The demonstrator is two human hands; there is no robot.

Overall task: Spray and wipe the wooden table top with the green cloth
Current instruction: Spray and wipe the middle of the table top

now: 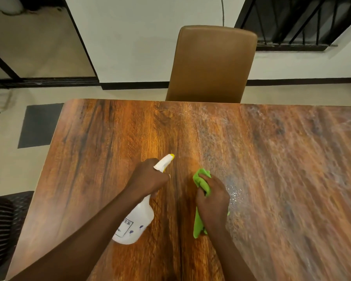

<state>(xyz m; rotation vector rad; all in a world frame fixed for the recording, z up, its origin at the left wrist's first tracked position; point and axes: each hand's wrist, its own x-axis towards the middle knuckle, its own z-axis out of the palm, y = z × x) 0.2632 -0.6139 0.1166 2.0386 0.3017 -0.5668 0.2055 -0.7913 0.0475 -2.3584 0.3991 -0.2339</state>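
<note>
The wooden table top [109, 159] fills the lower view. Its right half carries a film of spray droplets, thickest beside my right hand; the left half looks dry. My left hand [150, 177] grips the neck of a white spray bottle [136, 222] with a yellow-tipped nozzle pointing away from me, held tilted over the table's middle. My right hand [213, 201] is closed on the bunched green cloth [202, 179], which sticks out past my fingers and trails back under my wrist. The two hands are close together but apart.
A brown padded chair [213, 63] stands at the table's far edge. A dark woven seat [4, 220] sits at the lower left beside the table. A dark floor mat [38, 124] lies left of the table. A barred black window grille [300, 21] is at the upper right.
</note>
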